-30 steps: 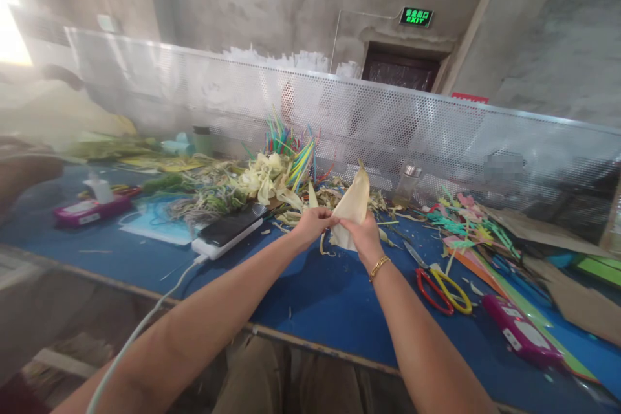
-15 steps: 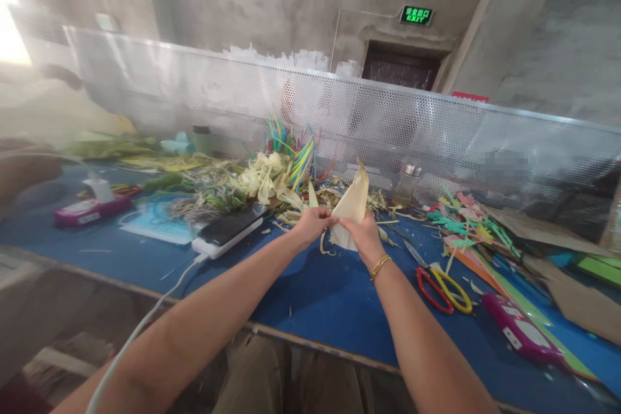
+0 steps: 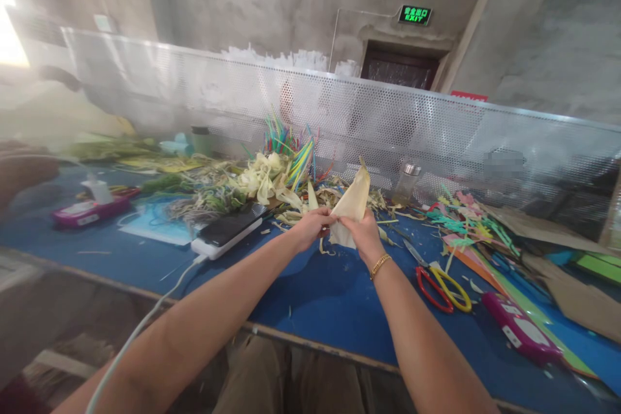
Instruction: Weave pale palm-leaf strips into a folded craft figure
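Note:
A pale, pointed corn husk (image 3: 353,197) stands up between my hands, its tip pointing away from me. My left hand (image 3: 313,228) pinches its left edge with thumb and fingers. On the other side my right hand (image 3: 366,233), with a gold bracelet at the wrist, grips the husk with the thumb on the near face. Both hands are just above the blue table (image 3: 334,310). Beyond them lies a heap of cream husk pieces (image 3: 264,178) and dry scraps. Scissors (image 3: 441,284) with one red and one yellow handle lie to the right of my right hand.
A phone (image 3: 233,225) rests on a white block with a cable, left of my hands. Purple devices (image 3: 521,328) lie at both sides. A glass bottle (image 3: 407,182) stands near the perforated metal screen (image 3: 436,123). Coloured paper pieces (image 3: 468,223) spread at right. Another person's hand (image 3: 29,171) is far left.
Hardly anything differs. Both hands keep hold of the husk in nearly the same place, with a slight shift of the left fingers. The view has moved a touch.

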A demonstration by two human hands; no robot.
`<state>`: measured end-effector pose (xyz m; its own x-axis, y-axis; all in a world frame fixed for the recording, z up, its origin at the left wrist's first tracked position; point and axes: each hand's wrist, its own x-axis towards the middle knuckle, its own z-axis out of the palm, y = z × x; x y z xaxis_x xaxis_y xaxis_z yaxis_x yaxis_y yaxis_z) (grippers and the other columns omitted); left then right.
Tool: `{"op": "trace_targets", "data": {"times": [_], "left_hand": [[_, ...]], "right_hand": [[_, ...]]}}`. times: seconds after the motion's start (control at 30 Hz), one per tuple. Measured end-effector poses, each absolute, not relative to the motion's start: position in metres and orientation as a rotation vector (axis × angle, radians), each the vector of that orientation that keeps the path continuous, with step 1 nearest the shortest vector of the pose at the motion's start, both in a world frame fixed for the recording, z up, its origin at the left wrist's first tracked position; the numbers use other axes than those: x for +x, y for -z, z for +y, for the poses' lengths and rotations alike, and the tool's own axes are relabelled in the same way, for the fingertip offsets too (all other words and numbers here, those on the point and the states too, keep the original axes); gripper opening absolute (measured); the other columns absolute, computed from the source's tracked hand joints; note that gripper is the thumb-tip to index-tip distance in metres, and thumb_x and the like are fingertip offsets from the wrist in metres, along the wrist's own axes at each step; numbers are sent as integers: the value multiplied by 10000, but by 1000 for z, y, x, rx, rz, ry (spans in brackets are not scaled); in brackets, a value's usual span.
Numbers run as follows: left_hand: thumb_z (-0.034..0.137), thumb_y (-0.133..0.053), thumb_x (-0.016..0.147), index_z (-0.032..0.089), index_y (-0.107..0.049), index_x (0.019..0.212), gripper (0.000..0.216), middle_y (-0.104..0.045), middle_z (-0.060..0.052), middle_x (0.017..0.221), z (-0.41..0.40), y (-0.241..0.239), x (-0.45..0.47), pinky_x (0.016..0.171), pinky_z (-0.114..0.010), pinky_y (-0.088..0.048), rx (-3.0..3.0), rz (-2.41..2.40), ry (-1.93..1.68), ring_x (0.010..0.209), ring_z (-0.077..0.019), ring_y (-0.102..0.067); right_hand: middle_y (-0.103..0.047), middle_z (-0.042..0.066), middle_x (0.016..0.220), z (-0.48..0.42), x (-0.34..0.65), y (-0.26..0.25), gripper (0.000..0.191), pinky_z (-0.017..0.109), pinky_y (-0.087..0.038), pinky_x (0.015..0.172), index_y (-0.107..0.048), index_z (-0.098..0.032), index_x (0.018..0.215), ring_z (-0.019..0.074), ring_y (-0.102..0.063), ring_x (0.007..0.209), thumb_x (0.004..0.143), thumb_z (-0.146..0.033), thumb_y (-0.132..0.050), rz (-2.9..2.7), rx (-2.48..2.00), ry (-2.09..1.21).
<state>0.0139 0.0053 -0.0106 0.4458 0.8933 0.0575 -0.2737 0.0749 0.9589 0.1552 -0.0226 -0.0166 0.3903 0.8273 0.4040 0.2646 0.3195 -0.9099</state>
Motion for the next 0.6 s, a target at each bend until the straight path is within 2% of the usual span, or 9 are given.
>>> {"op": "trace_targets", "data": {"times": [0.17, 0.33, 0.47, 0.6], "left_hand": [[316, -726, 619, 154, -583, 698, 230, -582, -1, 674, 4, 7, 13, 555, -224, -371, 1133, 642, -946, 585, -99, -524], [348, -766, 599, 147, -606, 715, 282, -602, -8, 663, 2, 8, 14, 595, -249, -398, 1156, 684, -942, 592, -113, -547], [272, -728, 608, 145, -587, 672, 200, -585, -4, 630, 1, 7, 15, 581, -245, -389, 1156, 680, -971, 573, -109, -534], [219, -655, 627, 156, -533, 615, 137, -567, 5, 613, 0, 1, 12, 577, -228, -383, 1150, 632, -989, 573, -97, -522]], "right_hand": [[-700, 26, 822, -24, 157, 16, 435, 281, -492, 612, -567, -191, 941, 195, -649, 704, 568, -367, -708, -1169, -1274, -467], [-703, 41, 838, -24, 155, 16, 469, 291, -501, 614, -557, -186, 939, 204, -656, 710, 564, -406, -734, -1209, -1251, -505], [-706, 45, 812, -24, 155, 16, 495, 297, -505, 592, -555, -181, 970, 209, -658, 677, 566, -405, -732, -1198, -1242, -573], [-712, 74, 864, -25, 158, 14, 444, 295, -497, 617, -599, -167, 935, 219, -654, 726, 570, -386, -727, -1202, -1293, -468]]}}
